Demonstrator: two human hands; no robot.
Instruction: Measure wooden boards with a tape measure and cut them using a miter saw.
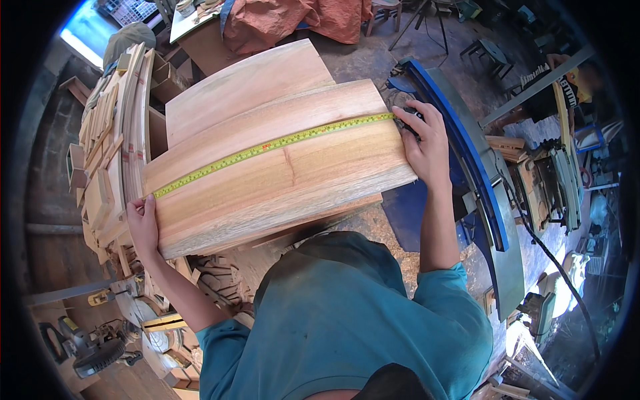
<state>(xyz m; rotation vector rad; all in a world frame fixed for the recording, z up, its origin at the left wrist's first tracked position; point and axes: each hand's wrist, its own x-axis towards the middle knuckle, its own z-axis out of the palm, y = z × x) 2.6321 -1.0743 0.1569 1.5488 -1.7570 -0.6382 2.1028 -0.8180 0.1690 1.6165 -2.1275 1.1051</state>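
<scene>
A yellow tape measure is stretched across the face of a wide wooden board, running from its left end to its right end. At the board's left edge my left hand pinches the end of the blade. My right hand wraps round the dark tape case at the right end, which the fingers partly hide. Behind this board lies a second pale plank, partly covered by it. More wood shows under the front edge.
Stacked boards and wood strips stand at left. A long blue-edged machine runs along the right. An orange tarp covers something at the back. A power tool rests at lower left; another person is at far right.
</scene>
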